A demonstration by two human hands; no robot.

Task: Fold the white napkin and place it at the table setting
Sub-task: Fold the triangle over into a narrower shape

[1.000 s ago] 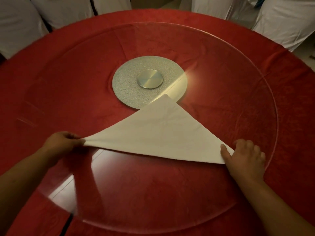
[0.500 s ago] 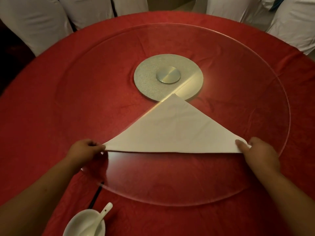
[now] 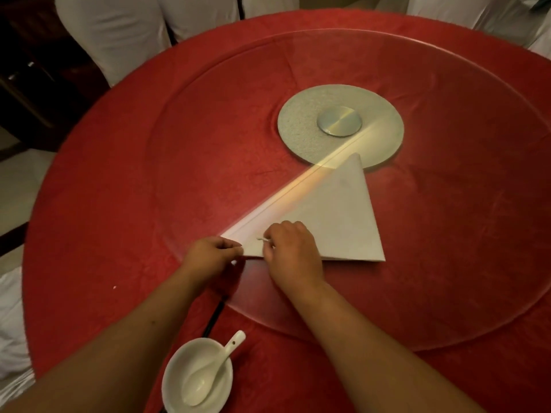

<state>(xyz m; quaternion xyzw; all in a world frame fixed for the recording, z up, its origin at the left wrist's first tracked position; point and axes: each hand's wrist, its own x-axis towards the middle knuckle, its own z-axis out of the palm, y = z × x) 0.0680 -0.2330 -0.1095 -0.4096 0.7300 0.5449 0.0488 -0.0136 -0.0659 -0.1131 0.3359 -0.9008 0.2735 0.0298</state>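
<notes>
Hands, left (image 3: 213, 257) and right (image 3: 293, 253), pinching white napkin (image 3: 337, 222) corner on glass turntable (image 3: 447, 263).

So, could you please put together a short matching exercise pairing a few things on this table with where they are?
Things:
1. napkin
2. spoon
3. right hand
4. metal disc

Places:
A. in the white bowl
B. at the turntable's centre
C. pinching the napkin's near-left corner
D. flat on the glass turntable, folded into a triangle

Pairs: 1-D, 2-A, 3-C, 4-B

Matt cloth napkin (image 3: 337, 216), glossy glass turntable (image 3: 447, 263)
</notes>
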